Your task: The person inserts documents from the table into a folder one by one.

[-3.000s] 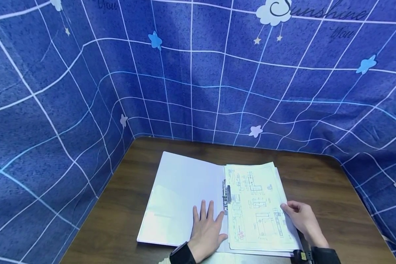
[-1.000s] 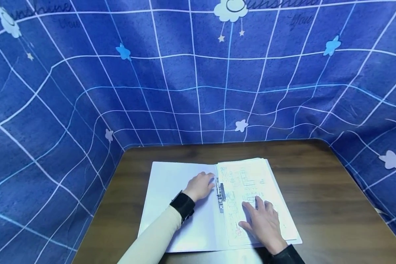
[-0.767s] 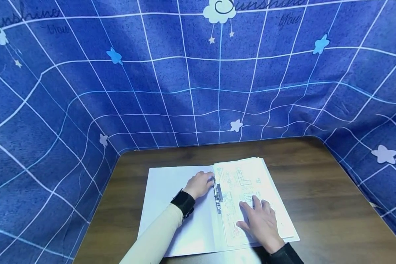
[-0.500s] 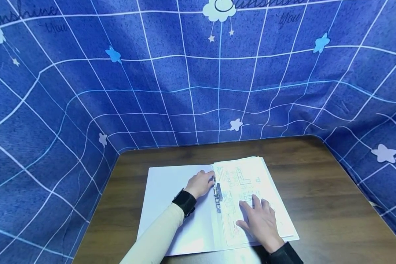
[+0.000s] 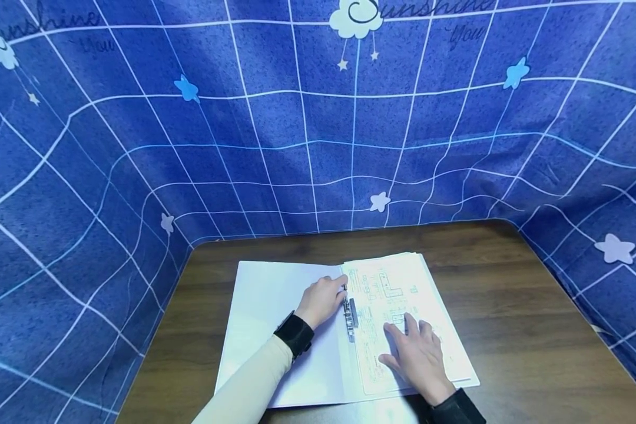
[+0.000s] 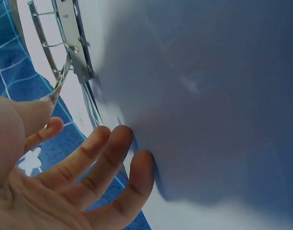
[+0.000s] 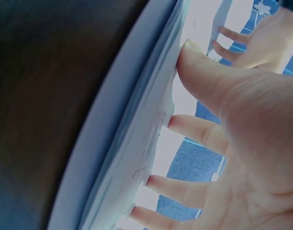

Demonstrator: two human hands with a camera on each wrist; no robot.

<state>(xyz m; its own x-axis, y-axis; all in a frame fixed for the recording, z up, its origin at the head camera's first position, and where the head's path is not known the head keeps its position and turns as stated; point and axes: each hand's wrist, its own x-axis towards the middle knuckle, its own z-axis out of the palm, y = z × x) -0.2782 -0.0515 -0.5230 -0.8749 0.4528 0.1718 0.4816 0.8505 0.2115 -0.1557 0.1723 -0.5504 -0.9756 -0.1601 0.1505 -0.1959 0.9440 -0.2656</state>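
An open white binder (image 5: pixel 265 306) lies on the table, with its metal clip mechanism (image 5: pixel 351 321) along the spine. On its right side rests a stack of sheets (image 5: pixel 387 277) printed with technical drawings. My left hand (image 5: pixel 320 301) is at the far end of the mechanism; in the left wrist view its thumb and index finger pinch a metal lever (image 6: pixel 61 81), while the other fingers touch the white cover. My right hand (image 5: pixel 418 359) rests on the sheets with fingers spread; the right wrist view shows its fingertips (image 7: pixel 173 122) touching the paper.
The brown wooden table (image 5: pixel 514 318) extends around the binder on both sides. A blue curtain (image 5: pixel 275 141) with a white grid, stars and clouds encloses the table at the back and sides.
My left hand has gone from lying flat on the cover to the lever at the clip's far end. My right hand has left the sheets' right edge and moved onto them.
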